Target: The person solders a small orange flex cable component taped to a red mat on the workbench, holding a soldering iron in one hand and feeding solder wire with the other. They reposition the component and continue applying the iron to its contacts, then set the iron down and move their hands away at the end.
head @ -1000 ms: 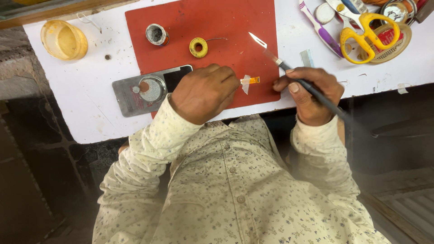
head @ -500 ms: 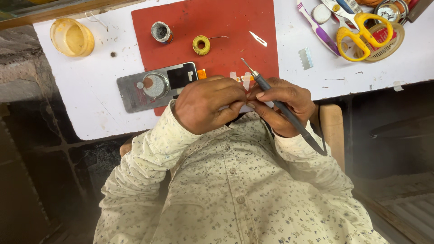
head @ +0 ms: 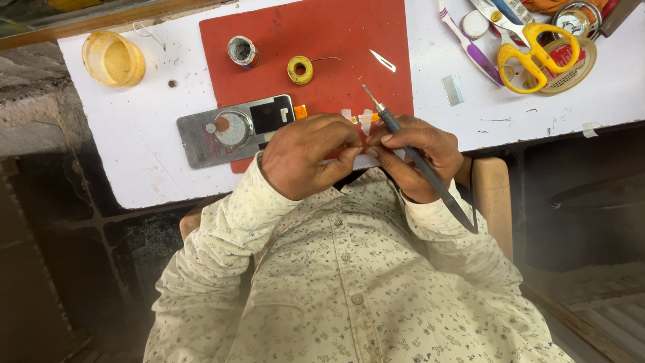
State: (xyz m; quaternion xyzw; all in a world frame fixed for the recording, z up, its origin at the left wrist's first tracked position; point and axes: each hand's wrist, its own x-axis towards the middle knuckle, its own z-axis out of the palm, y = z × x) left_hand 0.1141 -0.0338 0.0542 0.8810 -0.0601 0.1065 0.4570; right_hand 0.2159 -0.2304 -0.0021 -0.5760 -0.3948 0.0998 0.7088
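Both hands [head: 356, 158] now meet over small orange-tipped part [head: 363, 119].

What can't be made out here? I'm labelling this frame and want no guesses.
Head view only:
- Small taped part: mostly hidden between left hand and right hand.
- Soldering iron: its cord is lost against the dark floor.
- Yellow scissors and clutter: cut by the top edge.

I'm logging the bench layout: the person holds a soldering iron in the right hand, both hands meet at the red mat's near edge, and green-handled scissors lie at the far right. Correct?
One detail is off. The head view shows the scissors have yellow handles, not green. The rest holds: the right hand grips the soldering iron, and it meets the left hand at the near edge of the red mat.
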